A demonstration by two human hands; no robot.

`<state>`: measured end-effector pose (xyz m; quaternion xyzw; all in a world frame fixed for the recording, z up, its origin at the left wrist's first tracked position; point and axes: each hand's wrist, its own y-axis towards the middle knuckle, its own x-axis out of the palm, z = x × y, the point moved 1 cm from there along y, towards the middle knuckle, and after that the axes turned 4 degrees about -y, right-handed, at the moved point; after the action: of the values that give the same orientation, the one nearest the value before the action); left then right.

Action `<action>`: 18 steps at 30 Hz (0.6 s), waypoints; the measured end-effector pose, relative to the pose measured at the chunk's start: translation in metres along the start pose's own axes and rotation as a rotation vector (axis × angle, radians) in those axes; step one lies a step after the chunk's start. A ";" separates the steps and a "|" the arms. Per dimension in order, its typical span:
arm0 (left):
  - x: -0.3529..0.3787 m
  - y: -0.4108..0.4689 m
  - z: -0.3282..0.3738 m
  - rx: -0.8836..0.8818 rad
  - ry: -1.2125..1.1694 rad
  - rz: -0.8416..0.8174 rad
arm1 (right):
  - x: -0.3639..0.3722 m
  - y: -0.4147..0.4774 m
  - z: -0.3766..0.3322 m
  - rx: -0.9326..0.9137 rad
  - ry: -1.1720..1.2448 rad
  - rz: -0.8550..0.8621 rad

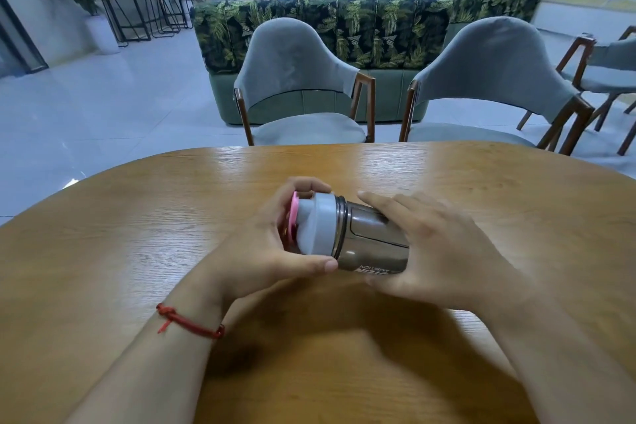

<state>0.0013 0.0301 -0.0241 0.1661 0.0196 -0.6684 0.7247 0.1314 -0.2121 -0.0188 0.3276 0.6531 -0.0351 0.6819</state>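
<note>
A dark translucent shaker bottle (368,237) lies on its side in both my hands, just above the wooden table (172,217), its top pointing left. It has a grey-white screw lid (318,225) and a pink flip cap (293,218). My left hand (268,244) curls around the lid end, thumb under the lid's rim and fingers over the pink cap. My right hand (444,251) wraps the bottle's body from the right, fingers over the top and thumb underneath by the white lettering. A red string bracelet sits on my left wrist.
Two grey upholstered chairs (299,79) (495,79) stand at the table's far edge. Behind them is a leaf-patterned sofa back (378,24). Two people sit further back, facing away. Bar stools and potted plants stand at the far left.
</note>
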 end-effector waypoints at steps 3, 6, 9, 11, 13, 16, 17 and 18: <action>0.001 0.002 -0.002 0.000 -0.020 0.053 | -0.002 0.000 0.000 -0.034 0.012 0.030; -0.006 0.005 -0.005 -0.009 -0.132 0.207 | -0.005 0.001 0.004 0.034 0.151 0.148; -0.014 0.005 -0.003 0.051 -0.184 0.273 | -0.007 0.003 0.005 0.300 0.657 0.208; -0.014 0.004 0.001 0.078 -0.187 0.245 | -0.005 0.006 0.000 0.488 1.045 0.112; -0.013 0.003 0.001 0.055 -0.169 0.221 | -0.002 0.008 0.000 0.539 1.192 0.075; -0.014 0.004 -0.004 -0.005 -0.137 0.246 | -0.003 0.008 0.003 0.509 1.224 0.080; -0.014 0.005 -0.006 -0.018 -0.139 0.253 | -0.002 0.007 0.005 0.500 1.222 0.080; -0.013 0.005 -0.006 -0.028 -0.146 0.254 | -0.001 0.007 0.006 0.492 1.215 0.078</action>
<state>0.0058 0.0449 -0.0254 0.1080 -0.0451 -0.5814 0.8052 0.1400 -0.2103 -0.0155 0.4589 0.8825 0.0324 0.0975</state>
